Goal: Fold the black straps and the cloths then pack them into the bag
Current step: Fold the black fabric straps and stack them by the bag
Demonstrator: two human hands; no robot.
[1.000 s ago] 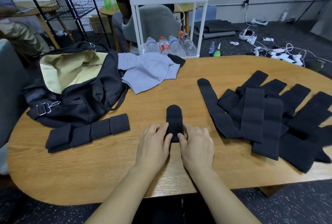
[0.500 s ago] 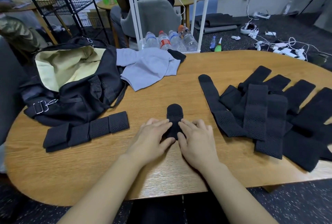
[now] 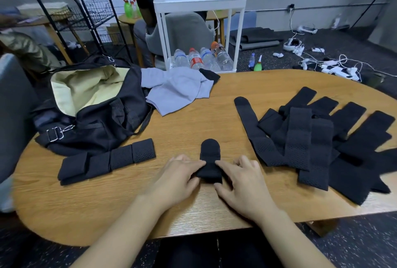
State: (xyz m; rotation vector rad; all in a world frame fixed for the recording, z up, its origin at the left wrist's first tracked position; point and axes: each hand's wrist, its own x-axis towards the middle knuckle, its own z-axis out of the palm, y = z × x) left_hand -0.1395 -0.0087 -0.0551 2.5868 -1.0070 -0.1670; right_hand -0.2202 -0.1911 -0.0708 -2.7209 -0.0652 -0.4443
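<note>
Black strap (image 3: 210, 164) is pinched between my left hand (image 3: 179, 178) and right hand (image 3: 245, 179); I'd keep edges square under both fingertips while rolling forward.

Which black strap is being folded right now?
The short strap at table centre, pinched by the left hand and right hand; others lie untouched.

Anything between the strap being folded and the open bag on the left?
Mostly clear. Both hands, left and right, pinch the strap mid-table. The bag lies open to the far left. The row of folded straps sits in front of the bag, near the straight path; lifting over it avoids contact.
</note>
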